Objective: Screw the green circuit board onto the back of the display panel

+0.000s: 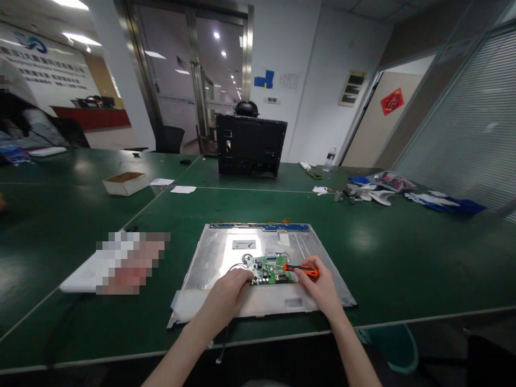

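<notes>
A silver metal display panel [209,252] lies flat on the green table in front of me. On its middle sits a green circuit board [278,277] with several small components. My right hand [320,285] is closed round a screwdriver [302,269] with an orange and black handle; its shaft points left across the board. The exact spot its tip touches is too small to make out. At the board's left edge, my left hand [231,287] has its fingers pressed together on the board, beside thin dark wires. A narrow blue circuit strip [258,227] runs along the panel's far edge.
A black monitor housing [252,145] stands upright at the back. An open cardboard box [126,184] and papers [183,189] lie left. Scraps and plastic bags [391,181] are at the far right. Below the table edge is a green bin [395,349]. A person sits far left.
</notes>
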A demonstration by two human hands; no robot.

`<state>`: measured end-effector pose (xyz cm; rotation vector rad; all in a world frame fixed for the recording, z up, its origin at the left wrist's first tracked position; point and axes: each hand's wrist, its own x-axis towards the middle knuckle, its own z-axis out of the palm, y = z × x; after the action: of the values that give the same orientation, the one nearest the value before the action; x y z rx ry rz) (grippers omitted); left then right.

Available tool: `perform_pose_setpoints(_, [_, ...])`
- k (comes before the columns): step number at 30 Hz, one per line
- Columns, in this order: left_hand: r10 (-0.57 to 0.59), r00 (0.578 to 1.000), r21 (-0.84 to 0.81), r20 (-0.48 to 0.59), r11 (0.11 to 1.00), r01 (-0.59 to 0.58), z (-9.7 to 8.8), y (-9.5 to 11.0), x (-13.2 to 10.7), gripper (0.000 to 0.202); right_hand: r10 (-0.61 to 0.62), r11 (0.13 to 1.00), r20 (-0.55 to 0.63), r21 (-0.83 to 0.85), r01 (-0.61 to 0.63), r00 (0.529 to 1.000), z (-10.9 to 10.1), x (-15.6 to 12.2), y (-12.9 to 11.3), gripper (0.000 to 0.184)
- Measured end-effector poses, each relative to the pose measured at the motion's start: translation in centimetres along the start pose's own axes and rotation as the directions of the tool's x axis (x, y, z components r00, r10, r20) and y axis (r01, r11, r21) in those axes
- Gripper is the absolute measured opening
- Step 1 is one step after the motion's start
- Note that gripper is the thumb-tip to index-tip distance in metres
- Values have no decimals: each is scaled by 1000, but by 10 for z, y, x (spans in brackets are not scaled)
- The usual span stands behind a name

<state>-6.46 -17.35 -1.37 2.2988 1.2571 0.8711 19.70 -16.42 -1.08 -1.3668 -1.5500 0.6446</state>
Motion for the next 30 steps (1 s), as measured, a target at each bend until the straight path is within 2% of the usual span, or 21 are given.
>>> perform_pose_setpoints(8, [-3,999,-8,-36,1000,3,-4,5,-2,21,22,1000,-7,20,-22,1000,-1,1,0,29])
perform_pose_setpoints(13, [-26,996,109,-81,993,35,-9,10,-1,12,68,993,-76,97,-60,995,2,3,-2,29])
perform_pose_setpoints(16, [-23,996,135,-84,990,34,-9,9,-1,13,89,975,-75,212,-71,993,6,10,-10,30])
perform_pose_setpoints(18, [-18,996,133,-85,991,29,-8,7,1,16,75,937,-39,345,-57,996,10,20,-20,29])
perform_pose_setpoints(20, [-14,997,140,-72,990,24,-6,5,2,18,22,847,71,529,-56,997,15,34,-34,27])
perform_pose_setpoints(21, [-9,998,149,-64,989,19,-5,4,2,19,2,820,104,570,-61,995,18,43,-41,28])
perform_pose_setpoints(26, [15,999,202,-31,979,-8,-5,5,4,21,-25,719,254,676,-159,967,38,87,-70,40])
perform_pose_setpoints(30, [0,1000,166,-16,986,3,-5,5,4,17,30,628,297,737,-249,954,56,104,-70,49])
